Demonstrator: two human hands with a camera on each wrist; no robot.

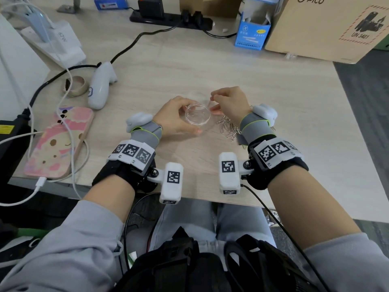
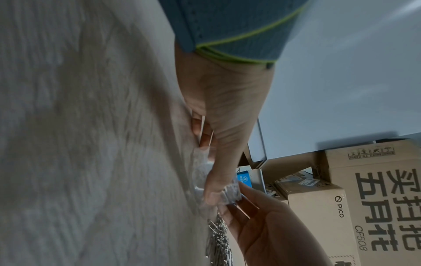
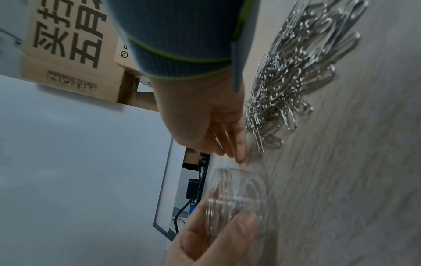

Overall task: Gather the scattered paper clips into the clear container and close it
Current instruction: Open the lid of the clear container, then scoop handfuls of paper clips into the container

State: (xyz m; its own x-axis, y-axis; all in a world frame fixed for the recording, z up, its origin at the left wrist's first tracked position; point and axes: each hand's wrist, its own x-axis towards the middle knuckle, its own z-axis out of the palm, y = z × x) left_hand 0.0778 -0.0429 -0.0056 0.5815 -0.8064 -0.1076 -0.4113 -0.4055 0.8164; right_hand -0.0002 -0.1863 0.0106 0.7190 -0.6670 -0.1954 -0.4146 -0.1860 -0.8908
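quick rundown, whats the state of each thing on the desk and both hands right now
clear round plastic container: open, upright on the desk, looks empty
silver paper clips: piled on the desk right of the container, none inside
left hand: fingers curled round the container
right hand: above the pile, fingers curled; cannot tell whether it holds anything
pink phone: flat, white cable plugged in

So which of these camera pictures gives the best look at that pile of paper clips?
The right wrist view: the paper clips fill its upper right, sharp enough to show single wire loops on the table. The head view shows them small and partly hidden under the right hand. The left wrist view catches only a blurred strip.
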